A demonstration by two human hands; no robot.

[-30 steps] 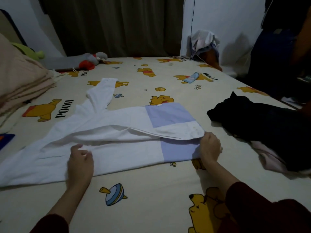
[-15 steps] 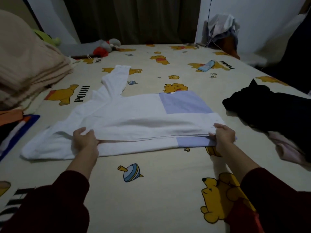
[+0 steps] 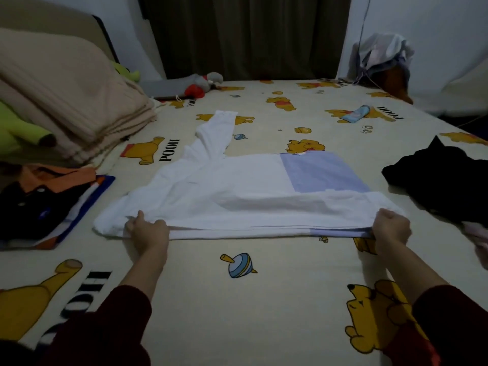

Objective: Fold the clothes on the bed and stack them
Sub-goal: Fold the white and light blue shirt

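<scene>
Both hands' grip clamped on white shirt (image 3: 224, 196), long axis left-right, sleeve (image 3: 216, 133) away.

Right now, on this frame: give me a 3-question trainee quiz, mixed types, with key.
1. True or false: the left hand and the right hand both grip the near edge of the white shirt.
2. Multiple choice: the black garment lies (A) on top of the shirt, (B) to the right of the shirt, apart from it, (C) under the beige blanket.
3. Fill in: the shirt's coloured panel is light ____.

Key: 1 true; 2 B; 3 blue.
</scene>
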